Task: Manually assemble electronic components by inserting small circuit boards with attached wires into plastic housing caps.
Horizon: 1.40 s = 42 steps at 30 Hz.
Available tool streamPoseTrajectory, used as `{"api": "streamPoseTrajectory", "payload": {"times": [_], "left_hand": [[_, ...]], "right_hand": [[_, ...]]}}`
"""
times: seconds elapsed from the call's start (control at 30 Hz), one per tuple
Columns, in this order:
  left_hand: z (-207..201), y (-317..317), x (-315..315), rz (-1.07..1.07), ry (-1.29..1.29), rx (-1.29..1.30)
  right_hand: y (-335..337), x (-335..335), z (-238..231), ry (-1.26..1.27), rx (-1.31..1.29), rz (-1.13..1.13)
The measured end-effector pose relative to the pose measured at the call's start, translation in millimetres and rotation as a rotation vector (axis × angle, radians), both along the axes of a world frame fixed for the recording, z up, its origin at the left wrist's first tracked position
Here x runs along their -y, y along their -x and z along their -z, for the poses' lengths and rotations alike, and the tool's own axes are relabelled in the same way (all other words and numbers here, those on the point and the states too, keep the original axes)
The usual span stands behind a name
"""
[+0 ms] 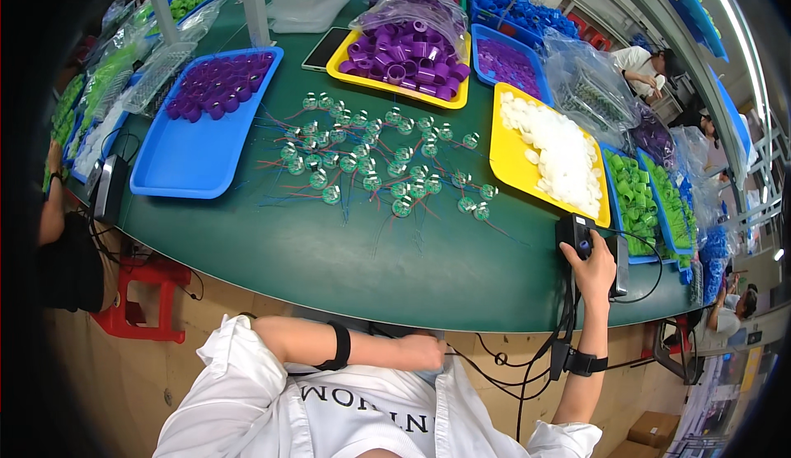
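My right hand (595,270) is wrapped around a small black box (577,236) at the right side of the green table, thumb and fingers along its sides. Black cables hang from that box past the table's edge. Just beside it stands another dark box (617,265). My left hand (423,351) is closed in front of my body, below the table's near edge; whatever its fingers may hold is hidden. Farther in, several small round green circuit boards (348,163) with red and blue wires lie scattered across the middle of the table.
A blue tray (177,174) with purple rings stands left; a yellow tray (338,69) of purple caps at the back. Another yellow tray (508,170) holds white pieces. Green parts fill blue trays (651,256) at right. A red stool (148,306) and a co-worker's arm (53,203) are at left.
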<state>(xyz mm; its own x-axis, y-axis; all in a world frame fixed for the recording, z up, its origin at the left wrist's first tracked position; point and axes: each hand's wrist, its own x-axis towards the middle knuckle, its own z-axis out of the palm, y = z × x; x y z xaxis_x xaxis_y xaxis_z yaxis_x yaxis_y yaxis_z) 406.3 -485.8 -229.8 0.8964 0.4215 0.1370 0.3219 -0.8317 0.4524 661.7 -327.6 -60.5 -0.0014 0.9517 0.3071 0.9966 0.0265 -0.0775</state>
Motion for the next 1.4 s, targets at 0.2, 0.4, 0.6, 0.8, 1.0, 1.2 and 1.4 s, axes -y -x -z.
{"api": "streamPoseTrajectory", "payload": {"times": [0.2, 0.4, 0.6, 0.8, 1.0, 1.2, 1.4], "left_hand": [[-120.5, 62.3, -10.3, -0.047, 0.277, 0.151], [-199.6, 171.3, -57.0, -0.414, 1.247, 0.968], [-180.5, 186.2, -100.3, -0.152, 1.295, 1.285], [-168.0, 170.7, -111.1, -0.017, 1.251, 1.381], [-166.1, 174.4, -104.2, 0.020, 1.339, 1.478], [-167.5, 175.2, -105.8, 0.026, 1.237, 1.491], [-166.7, 173.2, -105.1, 0.015, 1.345, 1.471]], "right_hand": [[-7.8, 20.1, 2.7, -0.093, 0.100, -0.062], [44.6, 30.6, -48.7, -0.183, -0.171, -0.200], [146.7, 4.2, -45.9, 0.116, -0.319, -0.516], [158.8, -40.3, 4.6, 0.236, 0.044, -0.244], [158.4, -34.7, 9.4, 0.341, 0.046, -0.335], [152.9, -26.2, 0.2, 0.357, -0.019, -0.434], [149.2, -10.5, 9.1, 0.302, -0.083, -0.429]]}}
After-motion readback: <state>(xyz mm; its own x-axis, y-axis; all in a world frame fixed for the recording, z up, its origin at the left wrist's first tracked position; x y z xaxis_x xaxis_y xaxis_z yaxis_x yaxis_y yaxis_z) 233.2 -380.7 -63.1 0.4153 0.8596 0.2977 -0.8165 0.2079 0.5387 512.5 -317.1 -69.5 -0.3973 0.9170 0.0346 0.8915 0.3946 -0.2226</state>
